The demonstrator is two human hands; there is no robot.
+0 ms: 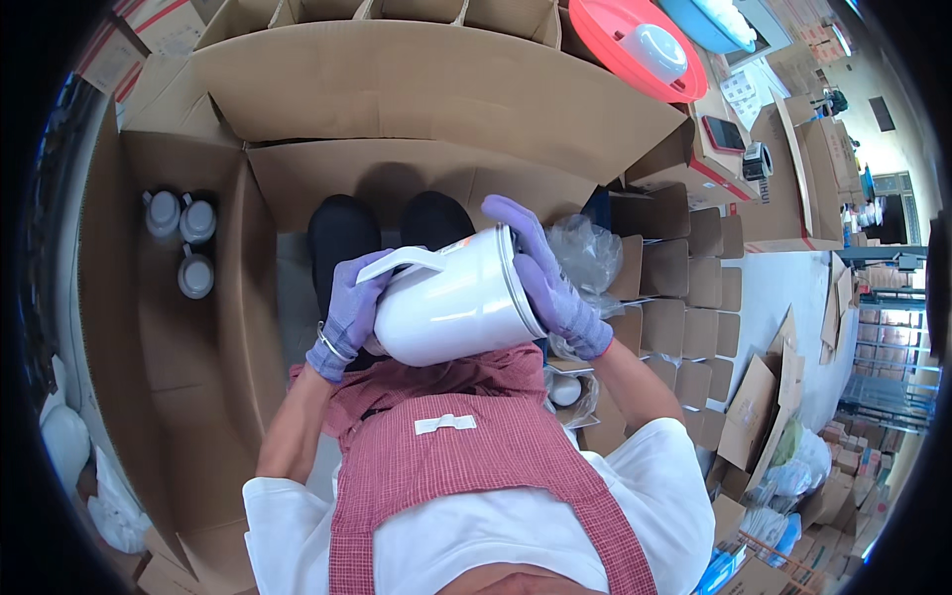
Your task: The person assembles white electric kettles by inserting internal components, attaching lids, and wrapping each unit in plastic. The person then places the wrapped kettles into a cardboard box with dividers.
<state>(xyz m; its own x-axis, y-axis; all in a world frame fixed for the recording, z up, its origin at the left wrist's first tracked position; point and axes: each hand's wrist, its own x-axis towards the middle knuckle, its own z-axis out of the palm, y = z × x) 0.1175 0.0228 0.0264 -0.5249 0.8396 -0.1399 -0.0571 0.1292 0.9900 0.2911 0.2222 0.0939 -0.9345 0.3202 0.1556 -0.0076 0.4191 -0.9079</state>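
Observation:
Tilted on its side over my lap is a large glossy white mug with a white handle and a pale rim at its right end. My left hand, in a purple glove, grips it near the base beside the handle. Gloved the same way, my right hand lies bent against the rim end, supporting it from the right. Whatever is inside the mug is turned out of sight. Three similar white handled mugs stand in the deep open cardboard box at my left.
A divided carton and crumpled clear plastic bags are at my right. A red basin holding a white bowl sits at the far right. A phone rests on another box. Straight ahead rises a large carton flap.

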